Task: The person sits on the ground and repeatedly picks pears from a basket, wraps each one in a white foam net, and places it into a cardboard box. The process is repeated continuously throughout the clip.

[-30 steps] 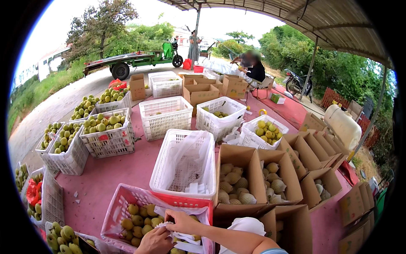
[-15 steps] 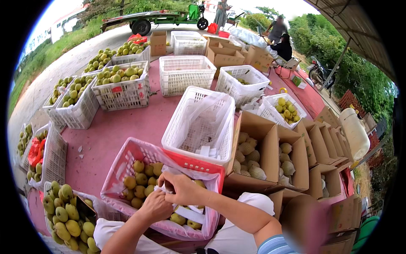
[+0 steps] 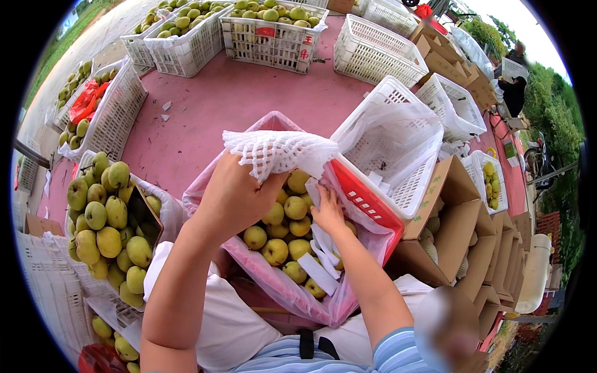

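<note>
Pink floor, left hand (image 3: pixel 233 199) gripping foam net (image 3: pixel 280 151)

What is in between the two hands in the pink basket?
In the head view, yellow-green pears lie between the left hand, which holds a white foam net, and the right hand.

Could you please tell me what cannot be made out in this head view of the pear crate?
- Right hand: fingertips buried among pears; its grasp is unclear.
- Crate bottom: hidden by fruit and pink liner.
- Foam net: the left hand covers its lower part.
- Distant person: too small.
</note>
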Motion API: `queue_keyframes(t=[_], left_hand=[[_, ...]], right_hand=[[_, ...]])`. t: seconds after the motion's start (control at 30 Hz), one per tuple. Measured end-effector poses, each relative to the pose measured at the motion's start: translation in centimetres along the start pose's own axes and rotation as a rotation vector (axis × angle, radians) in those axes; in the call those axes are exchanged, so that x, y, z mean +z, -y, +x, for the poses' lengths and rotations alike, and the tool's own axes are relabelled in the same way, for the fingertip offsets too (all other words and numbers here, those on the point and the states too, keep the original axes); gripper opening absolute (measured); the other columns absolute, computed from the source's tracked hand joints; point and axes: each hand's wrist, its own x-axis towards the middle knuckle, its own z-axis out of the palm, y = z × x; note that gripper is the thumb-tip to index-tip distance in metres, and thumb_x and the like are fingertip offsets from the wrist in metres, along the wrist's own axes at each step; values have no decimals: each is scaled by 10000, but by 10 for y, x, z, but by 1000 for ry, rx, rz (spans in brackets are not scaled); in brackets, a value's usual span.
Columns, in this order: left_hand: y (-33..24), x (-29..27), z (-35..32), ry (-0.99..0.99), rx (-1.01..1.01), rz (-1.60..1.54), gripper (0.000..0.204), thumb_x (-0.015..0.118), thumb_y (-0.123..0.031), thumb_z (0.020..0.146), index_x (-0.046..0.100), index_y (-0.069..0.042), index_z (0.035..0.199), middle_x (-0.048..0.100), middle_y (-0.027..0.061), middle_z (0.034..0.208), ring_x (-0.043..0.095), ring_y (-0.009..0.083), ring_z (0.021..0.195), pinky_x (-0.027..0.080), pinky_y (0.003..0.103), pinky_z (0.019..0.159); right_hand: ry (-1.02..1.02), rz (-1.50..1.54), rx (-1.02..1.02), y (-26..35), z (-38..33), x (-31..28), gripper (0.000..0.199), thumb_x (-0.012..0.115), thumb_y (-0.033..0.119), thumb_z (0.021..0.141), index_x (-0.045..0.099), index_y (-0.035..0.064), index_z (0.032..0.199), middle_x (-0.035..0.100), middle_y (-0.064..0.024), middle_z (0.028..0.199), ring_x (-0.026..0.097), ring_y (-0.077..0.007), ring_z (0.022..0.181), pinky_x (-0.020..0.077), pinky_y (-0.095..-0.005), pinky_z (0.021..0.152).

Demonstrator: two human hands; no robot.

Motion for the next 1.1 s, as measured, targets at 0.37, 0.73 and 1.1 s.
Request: queue_keyframes(t=[0.37,0.73,1.1], left_hand=[[-9,-2,0,-250,-139,99,146,575,-124,919,632,11,927,626,190,717,569,419,629,439,446,546],[-8,6,0,-159,-215,66,186,583,-147,937,629,22,1001,665,136,820,618,266,721,470,356,642],[-5,8,-1,-204,-241,168,202,565,-168,957,627,22,985,654,131,784,616,267,685,472,368,642]], right_hand=[[1004,-266,-270,-36,-13,-55,537,685,267,746,569,132,1253,615,-126,1163,561,-317,1126,447,-419,951],[503,51,241,-43,51,39,866,727,242,704,310,113,1451,455,-180,1400,440,-339,1291,442,-453,997],[150,35,82,-21,13,1,874,821,303,642,354,124,1359,474,-210,1334,469,-388,1233,410,-453,1016]])
